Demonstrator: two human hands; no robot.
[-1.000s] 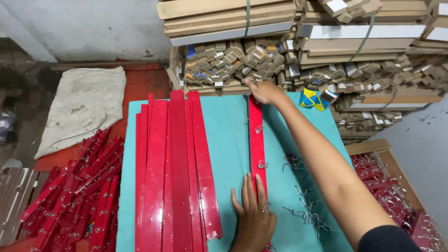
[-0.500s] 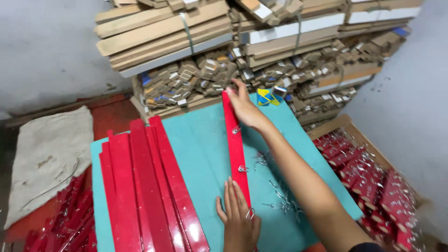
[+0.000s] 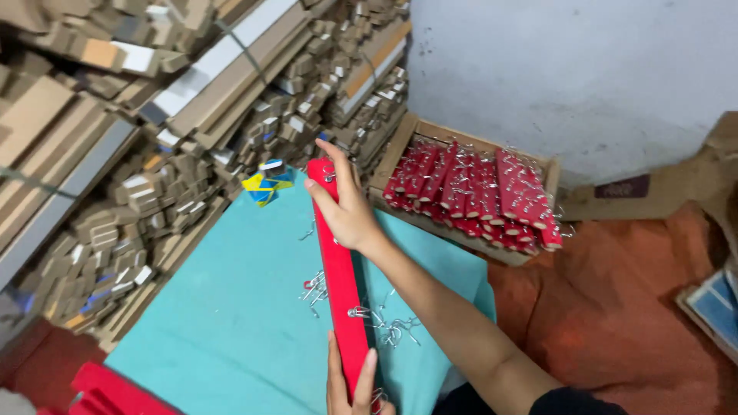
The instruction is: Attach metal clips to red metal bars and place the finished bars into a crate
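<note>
Head view swung right, both hands (image 3: 350, 207) still grasping red strip (image 3: 338, 284), wooden crate (image 3: 400, 154) now visible

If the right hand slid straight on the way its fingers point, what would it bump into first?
The right hand grips the far end of the long red strip, fingers pointing up and away. Straight on, it would probably meet the heap of small cardboard pieces stacked against the wall, though depth is hard to judge.
</note>
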